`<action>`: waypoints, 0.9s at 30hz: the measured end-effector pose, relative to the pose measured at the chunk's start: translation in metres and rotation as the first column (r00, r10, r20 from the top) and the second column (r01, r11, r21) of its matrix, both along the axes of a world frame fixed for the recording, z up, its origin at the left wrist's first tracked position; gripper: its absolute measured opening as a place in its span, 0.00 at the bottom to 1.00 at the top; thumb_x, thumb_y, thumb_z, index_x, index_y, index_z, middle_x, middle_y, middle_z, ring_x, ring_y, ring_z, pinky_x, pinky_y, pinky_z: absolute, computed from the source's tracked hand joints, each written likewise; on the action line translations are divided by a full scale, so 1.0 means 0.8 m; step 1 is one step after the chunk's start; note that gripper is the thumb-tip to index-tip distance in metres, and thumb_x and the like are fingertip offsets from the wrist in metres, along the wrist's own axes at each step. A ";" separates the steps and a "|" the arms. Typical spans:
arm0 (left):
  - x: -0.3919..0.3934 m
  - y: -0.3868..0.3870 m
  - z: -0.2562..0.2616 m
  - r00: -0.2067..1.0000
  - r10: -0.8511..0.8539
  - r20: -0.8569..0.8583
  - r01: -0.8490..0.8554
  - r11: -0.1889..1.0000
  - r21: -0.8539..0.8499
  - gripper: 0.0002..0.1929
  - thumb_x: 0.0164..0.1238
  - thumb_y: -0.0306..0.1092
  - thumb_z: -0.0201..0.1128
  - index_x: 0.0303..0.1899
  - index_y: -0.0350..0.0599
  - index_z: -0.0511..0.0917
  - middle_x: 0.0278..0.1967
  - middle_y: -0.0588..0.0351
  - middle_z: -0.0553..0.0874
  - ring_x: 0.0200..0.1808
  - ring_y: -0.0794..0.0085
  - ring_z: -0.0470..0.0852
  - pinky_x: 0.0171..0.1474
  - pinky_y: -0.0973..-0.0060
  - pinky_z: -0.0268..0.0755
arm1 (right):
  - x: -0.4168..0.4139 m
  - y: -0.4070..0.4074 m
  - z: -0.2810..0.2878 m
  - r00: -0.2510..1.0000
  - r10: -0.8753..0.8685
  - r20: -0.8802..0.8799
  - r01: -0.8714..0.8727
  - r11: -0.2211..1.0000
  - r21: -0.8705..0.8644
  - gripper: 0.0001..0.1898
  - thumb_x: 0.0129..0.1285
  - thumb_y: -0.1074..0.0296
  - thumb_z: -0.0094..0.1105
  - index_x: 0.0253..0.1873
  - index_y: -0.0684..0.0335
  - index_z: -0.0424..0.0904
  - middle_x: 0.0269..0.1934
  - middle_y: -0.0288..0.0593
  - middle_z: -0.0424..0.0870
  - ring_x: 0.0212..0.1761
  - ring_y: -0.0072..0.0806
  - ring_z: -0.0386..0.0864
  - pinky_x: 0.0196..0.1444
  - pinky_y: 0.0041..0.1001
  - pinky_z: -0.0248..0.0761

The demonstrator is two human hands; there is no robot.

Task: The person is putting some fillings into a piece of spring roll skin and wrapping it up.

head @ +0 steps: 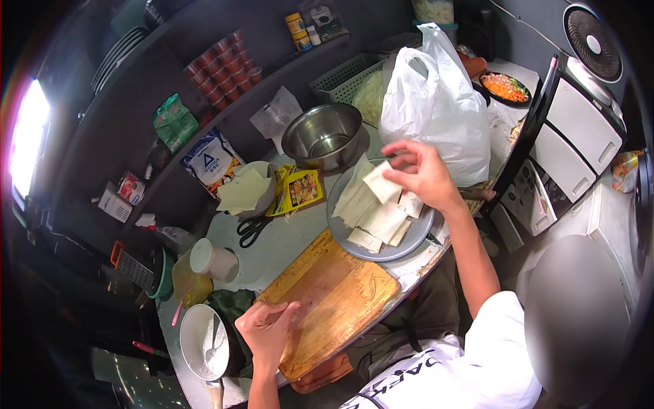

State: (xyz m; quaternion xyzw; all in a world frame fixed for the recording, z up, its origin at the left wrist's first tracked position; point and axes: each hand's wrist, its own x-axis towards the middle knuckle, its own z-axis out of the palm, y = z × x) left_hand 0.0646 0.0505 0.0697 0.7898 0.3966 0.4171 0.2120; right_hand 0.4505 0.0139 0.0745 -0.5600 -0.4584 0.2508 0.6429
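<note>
My right hand [421, 174] is over a grey plate [340, 237] piled with flat, pale folded wrappers. Its thumb and fingers are at the edge of one folded wrapper [382, 183] on top of the pile. More folded wrappers [380, 221] lie overlapping beneath it; any filling is hidden. My left hand [265, 327] hovers by the left end of a wooden cutting board [332, 301], fingers curled and thumb near the index finger, with nothing visible between them. A small bowl [265, 191] further back carries a stack of pale wrapper sheets [244, 190].
Left of the board stands a white saucepan [196, 347] with a spoon in white paste. Black-handled scissors [251, 231], a lidded tub [217, 259] and a yellow packet [299, 189] lie behind. A steel bowl [323, 135] and white plastic bag [439, 112] stand beyond the plate.
</note>
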 end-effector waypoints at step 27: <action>-0.022 0.028 -0.028 0.986 -0.127 -0.111 0.142 0.981 0.134 0.08 0.76 0.32 0.66 0.46 0.38 0.87 0.36 0.44 0.90 0.34 0.47 0.89 0.36 0.56 0.83 | -0.200 0.205 0.102 0.334 0.293 0.896 -0.351 0.921 -0.170 0.10 0.61 0.64 0.74 0.40 0.65 0.90 0.42 0.55 0.91 0.48 0.54 0.88 0.52 0.46 0.80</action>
